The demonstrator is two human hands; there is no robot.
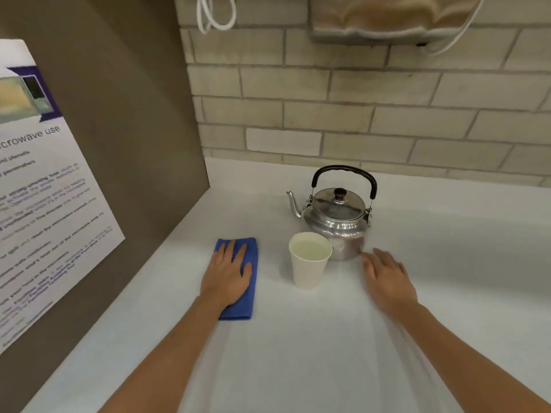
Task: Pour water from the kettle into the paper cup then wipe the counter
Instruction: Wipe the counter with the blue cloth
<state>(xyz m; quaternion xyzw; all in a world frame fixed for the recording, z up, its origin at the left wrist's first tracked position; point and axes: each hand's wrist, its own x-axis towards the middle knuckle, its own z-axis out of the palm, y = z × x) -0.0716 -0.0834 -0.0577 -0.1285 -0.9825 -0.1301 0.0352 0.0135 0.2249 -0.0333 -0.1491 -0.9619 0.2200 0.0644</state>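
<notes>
A shiny metal kettle (338, 219) with a black handle stands upright on the white counter (298, 353), spout to the left. Just in front of it a white paper cup (308, 265) holds water. A folded blue cloth (249, 293) lies flat to the cup's left. My left hand (228, 274) rests palm down on the cloth, fingers spread. My right hand (387, 278) lies flat on the counter right of the cup, fingertips close to the kettle's base, holding nothing.
A brown side panel (134, 144) with a printed microwave notice (38, 189) walls off the left. A beige brick wall (357, 114) closes the back. A white cord (214, 13) and a wall-mounted unit (387, 19) hang above.
</notes>
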